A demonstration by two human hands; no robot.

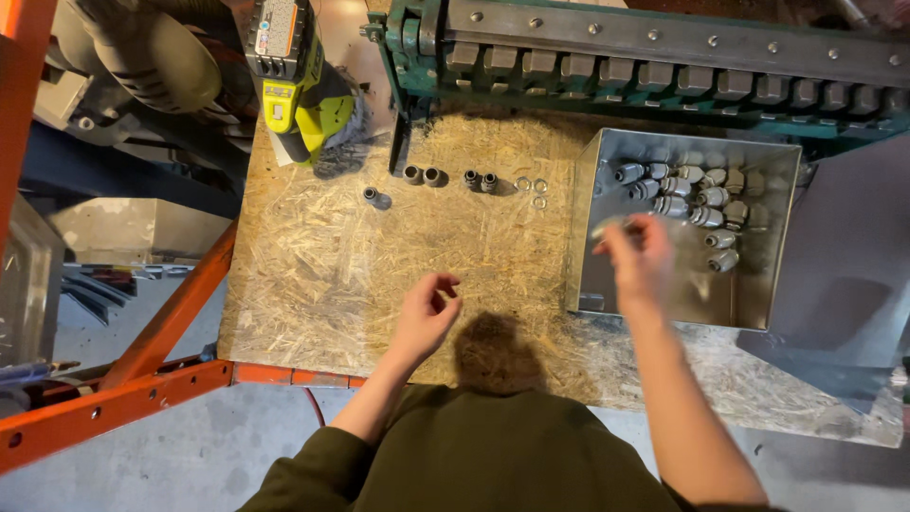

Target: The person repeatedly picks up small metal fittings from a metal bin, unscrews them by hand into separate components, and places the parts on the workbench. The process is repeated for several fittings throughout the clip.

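Left hand: raised at mid-frame, slightly toward 7 o'clock from centre. Fingers curl inward, thumb and fingertips nearly meeting at the top in a loose pinch; whether anything sits between them cannot be told. Forearm runs back toward 7 o'clock, dark green sleeve pushed up to the elbow.

Right hand: extended toward 2 o'clock from centre, motion-blurred. Back of hand faces the camera, fingers partly bent and pointing toward 10 o'clock. Grip state cannot be told. Bare forearm descends toward 5 o'clock. Both hands are well apart.
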